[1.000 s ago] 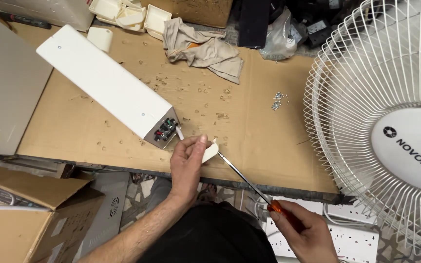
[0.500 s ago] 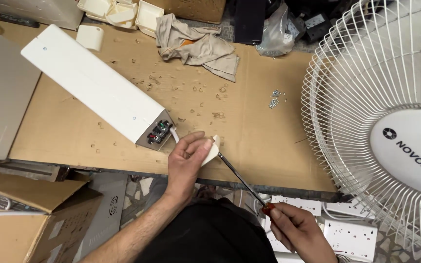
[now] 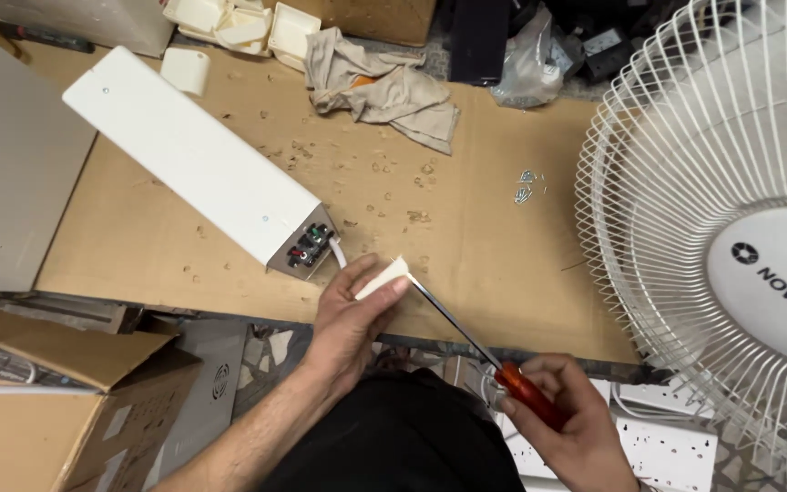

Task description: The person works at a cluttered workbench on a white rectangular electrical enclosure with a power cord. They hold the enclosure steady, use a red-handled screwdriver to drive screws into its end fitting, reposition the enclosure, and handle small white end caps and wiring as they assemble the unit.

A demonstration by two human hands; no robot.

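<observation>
Small white part in left hand, screwdriver in right hand.

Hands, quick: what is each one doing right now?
Left hand: closed, holding a small white plastic part.
Right hand: closed on a red-handled screwdriver, tip at that part.

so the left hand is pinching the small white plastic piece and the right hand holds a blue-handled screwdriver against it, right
Not quite: the handle is red-orange, not blue. The head view shows the left hand pinching the small white plastic piece in its fingers, while the right hand holds the screwdriver, its tip set against that piece.
</observation>
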